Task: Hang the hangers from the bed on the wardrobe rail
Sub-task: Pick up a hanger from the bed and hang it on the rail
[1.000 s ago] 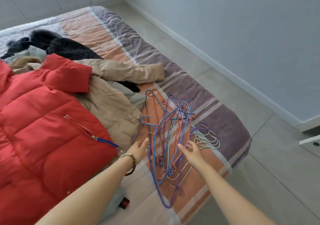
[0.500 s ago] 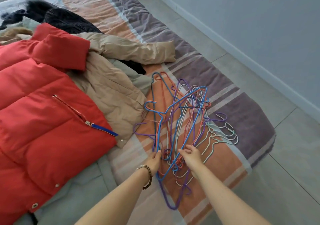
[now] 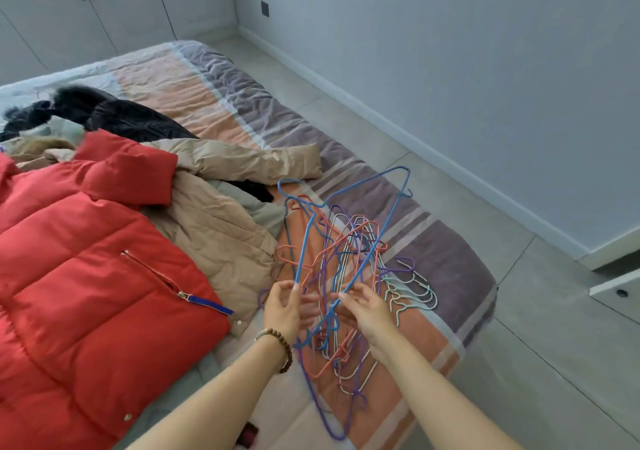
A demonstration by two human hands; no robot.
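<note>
A tangled pile of wire hangers (image 3: pixel 349 262), blue, purple, orange and white, lies on the striped bed (image 3: pixel 450 259) near its right corner. A blue hanger (image 3: pixel 377 228) is raised out of the pile, its far end tilted up over the bedspread. My left hand (image 3: pixel 282 306) pinches one side wire of it. My right hand (image 3: pixel 363 306) grips the other side wire, with further wires crossing under its fingers. Some white hangers (image 3: pixel 412 294) lie flat just right of my right hand.
A red puffer jacket (image 3: pixel 86 259), a beige coat (image 3: pixel 221 221) and dark clothes (image 3: pixel 114 117) cover the bed's left side. Closed wardrobe doors (image 3: pixel 86 10) stand beyond the bed's far end. Tiled floor (image 3: pixel 519 345) runs along the right, up to the wall.
Both hands closed on the blue hanger and lifted it, so its far end now stands above the pile. The camera tilted up, bringing the wardrobe doors into view.
</note>
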